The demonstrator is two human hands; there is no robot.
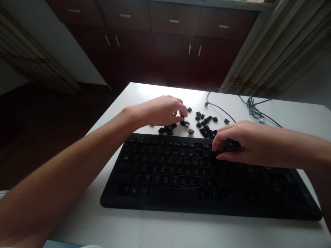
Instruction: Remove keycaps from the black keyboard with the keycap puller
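Plainly, much of the black keyboard (201,175) is lost in shadow: it lies flat across the white desk (144,227), several of its key seats look bare, and the legends on its right half are too dark to read. Its right end runs under the right forearm, close to the picture's edge.

The left hand (161,111) hovers past the keyboard's far edge over the near end of a scatter of loose black keycaps (205,124) on the desk. Its fingers curl downward with the tips close together among the caps — whether one is pinched in that grip cannot be told, since the knuckles hide the fingertips.

The right hand (239,144) rests on the keyboard's upper row, right of centre. Its fingers and thumb close around a small dark object (231,145), mostly covered by the hand, so its shape stays unclear.

Beyond the keycaps a thin black cable (222,108) loops across the desk, joining a knotted bundle near the far right edge — where it ends cannot be seen. Behind the desk stand dark wooden cabinets (165,44) with metal handles, and a curtain (281,51) hangs at right.
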